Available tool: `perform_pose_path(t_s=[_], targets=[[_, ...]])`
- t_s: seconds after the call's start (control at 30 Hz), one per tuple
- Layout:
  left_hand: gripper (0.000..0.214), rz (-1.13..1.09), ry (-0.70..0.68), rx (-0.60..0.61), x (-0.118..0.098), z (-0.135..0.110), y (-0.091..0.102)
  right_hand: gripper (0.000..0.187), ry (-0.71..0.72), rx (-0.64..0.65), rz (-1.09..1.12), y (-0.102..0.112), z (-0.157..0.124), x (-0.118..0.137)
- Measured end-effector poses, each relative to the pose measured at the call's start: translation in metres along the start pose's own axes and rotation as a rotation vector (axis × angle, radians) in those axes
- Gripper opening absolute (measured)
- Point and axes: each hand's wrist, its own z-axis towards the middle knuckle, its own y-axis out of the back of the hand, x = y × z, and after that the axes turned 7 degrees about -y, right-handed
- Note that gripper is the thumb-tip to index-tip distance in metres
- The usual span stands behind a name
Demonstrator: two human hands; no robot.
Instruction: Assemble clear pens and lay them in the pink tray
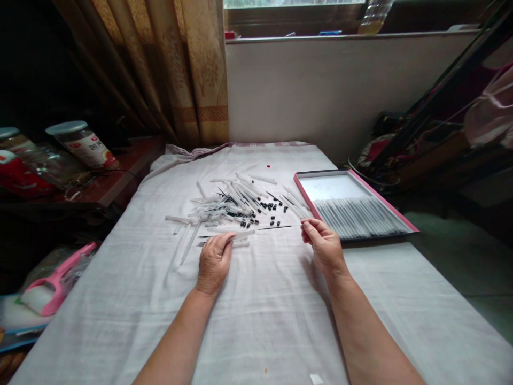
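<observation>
My left hand [216, 259] is closed around a clear pen barrel [244, 234], whose open end points right. Fingers pinched, my right hand [323, 243] holds the far end of a thin pen refill [276, 228] with a dark ink section. The refill's dark end lies close to the barrel's mouth; whether they touch I cannot tell. Under and beside my left hand are more dark refills and another clear tube [241, 244]. Beyond both hands spreads a loose pile of clear barrels [212, 206], dark refills and small black plugs [273, 206].
A flat pink-edged box [355, 179] with a row of filled pens [360, 216] lies to the right. Pink-handled scissors [58, 280] are at the left edge. Jars [86, 144] stand on a side table. A white cloth [272, 310] covers the work surface.
</observation>
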Motion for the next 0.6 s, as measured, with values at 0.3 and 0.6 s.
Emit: perform_pose_path(t_s=[0.3, 0.6], targets=[[0.026, 0.035, -0.038, 0.024, -0.003, 0.000, 0.002, 0.031, -0.017, 0.018, 0.000, -0.004, -0.003, 0.003], [0.025, 0.123, -0.213, 0.117, -0.018, -0.002, -0.001, 0.029, 0.017, 0.105, -0.153, -0.019, -0.014, -0.006]])
